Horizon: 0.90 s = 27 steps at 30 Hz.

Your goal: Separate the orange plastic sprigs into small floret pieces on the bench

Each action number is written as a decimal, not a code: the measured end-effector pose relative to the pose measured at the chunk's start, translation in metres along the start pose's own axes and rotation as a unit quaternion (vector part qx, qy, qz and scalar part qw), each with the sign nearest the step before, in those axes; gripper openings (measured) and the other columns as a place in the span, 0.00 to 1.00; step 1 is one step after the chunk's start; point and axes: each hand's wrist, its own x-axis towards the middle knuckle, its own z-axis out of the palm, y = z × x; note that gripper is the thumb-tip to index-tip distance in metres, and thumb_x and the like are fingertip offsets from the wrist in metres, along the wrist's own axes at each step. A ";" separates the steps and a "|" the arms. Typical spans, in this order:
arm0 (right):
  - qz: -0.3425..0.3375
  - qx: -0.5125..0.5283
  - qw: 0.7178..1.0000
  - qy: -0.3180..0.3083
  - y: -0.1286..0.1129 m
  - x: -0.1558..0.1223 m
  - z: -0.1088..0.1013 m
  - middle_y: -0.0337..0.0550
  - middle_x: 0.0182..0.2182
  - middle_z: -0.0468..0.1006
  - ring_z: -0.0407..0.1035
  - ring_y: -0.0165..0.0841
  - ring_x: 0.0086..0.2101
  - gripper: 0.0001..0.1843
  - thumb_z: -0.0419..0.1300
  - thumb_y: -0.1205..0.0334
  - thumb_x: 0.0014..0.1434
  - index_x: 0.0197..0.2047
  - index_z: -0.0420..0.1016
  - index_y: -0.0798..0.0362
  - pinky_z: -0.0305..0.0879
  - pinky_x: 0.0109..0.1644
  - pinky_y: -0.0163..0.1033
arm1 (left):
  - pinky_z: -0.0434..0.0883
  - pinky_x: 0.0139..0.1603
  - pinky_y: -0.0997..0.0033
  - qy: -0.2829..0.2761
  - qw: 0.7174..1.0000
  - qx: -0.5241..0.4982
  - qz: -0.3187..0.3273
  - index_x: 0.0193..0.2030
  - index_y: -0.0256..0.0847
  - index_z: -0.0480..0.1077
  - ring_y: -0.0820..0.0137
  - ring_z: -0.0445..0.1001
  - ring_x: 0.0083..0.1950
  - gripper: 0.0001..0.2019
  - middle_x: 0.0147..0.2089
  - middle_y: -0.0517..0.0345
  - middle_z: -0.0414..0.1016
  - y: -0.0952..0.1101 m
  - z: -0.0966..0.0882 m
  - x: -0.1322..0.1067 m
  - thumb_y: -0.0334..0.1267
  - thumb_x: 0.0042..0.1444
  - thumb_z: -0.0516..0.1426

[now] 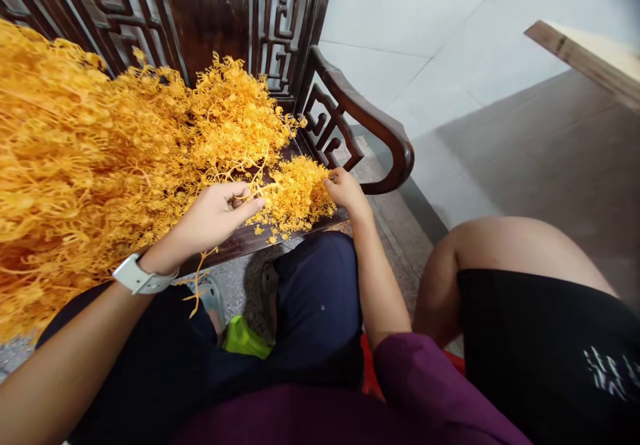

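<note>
Room: pale square tiles (400,31) fill the upper right, with a grey surface (540,145) below them and a wooden plank end (585,55) jutting in at the top right corner.
Seat: a dark carved wooden bench (210,11) runs across the view, its fretwork armrest (370,111) curving at the right end.
Neighbour: a bare leg (505,251) in black printed shorts (540,345) sits at the right, apparently a second person's, though the view is too cropped to be sure.
Main heap: a large mass of branching orange-yellow sprigs (90,151) covers the bench's left side and spills over its front edge, left of both hands.
Small clump: a loose tuft of the same sprigs (295,195) lies near the bench's front edge, between the hands.
Left hand: the left hand (213,218) is half open, its fingers reaching into the tuft's left side; its grip is hard to judge.
Right hand: the right hand (347,191) is nearly closed, its fingertips (331,181) pinching the tuft's right side.
Wrist: a white watch (143,275) circles the left wrist.
</note>
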 end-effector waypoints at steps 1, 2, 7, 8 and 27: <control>-0.003 0.008 1.000 0.009 -0.002 -0.001 -0.001 0.59 0.46 0.83 0.76 0.46 0.44 0.20 0.58 0.58 0.65 0.56 0.77 0.58 0.69 0.50 0.46 | 0.54 0.29 0.70 -0.001 1.000 0.001 0.000 0.26 0.41 0.60 0.75 0.56 0.27 0.22 0.26 0.65 0.56 -0.001 0.000 0.000 0.49 0.68 0.59; -0.005 0.016 1.000 0.019 -0.004 -0.003 -0.002 0.57 0.44 0.83 0.76 0.46 0.43 0.20 0.58 0.58 0.65 0.55 0.77 0.58 0.68 0.48 0.45 | 0.54 0.29 0.70 -0.001 1.000 0.001 -0.001 0.26 0.41 0.60 0.75 0.56 0.27 0.22 0.26 0.65 0.56 -0.001 0.000 0.000 0.49 0.68 0.59; -0.015 0.049 0.997 0.065 -0.008 -0.005 -0.006 0.48 0.32 0.82 0.74 0.41 0.34 0.15 0.58 0.57 0.65 0.48 0.79 0.55 0.64 0.42 0.43 | 0.53 0.29 0.70 -0.004 1.000 -0.009 -0.001 0.26 0.41 0.58 0.75 0.55 0.27 0.23 0.26 0.65 0.54 -0.003 0.002 0.001 0.50 0.68 0.60; -0.023 0.064 0.994 0.082 -0.008 -0.005 -0.008 0.47 0.29 0.80 0.73 0.39 0.33 0.13 0.58 0.57 0.65 0.46 0.79 0.55 0.64 0.41 0.43 | 0.53 0.29 0.70 -0.004 1.000 -0.013 0.000 0.26 0.41 0.58 0.76 0.55 0.27 0.24 0.25 0.66 0.53 -0.003 0.002 0.001 0.50 0.67 0.60; -0.324 0.396 0.842 -0.174 -0.131 -0.095 -0.015 0.36 0.28 0.70 0.64 0.28 0.30 0.20 0.60 0.46 0.73 0.36 0.73 0.53 0.61 0.36 0.36 | 0.50 0.24 0.73 0.067 0.991 -0.110 -0.021 0.33 0.38 0.77 0.77 0.54 0.25 0.15 0.24 0.65 0.61 0.002 0.008 0.001 0.48 0.63 0.64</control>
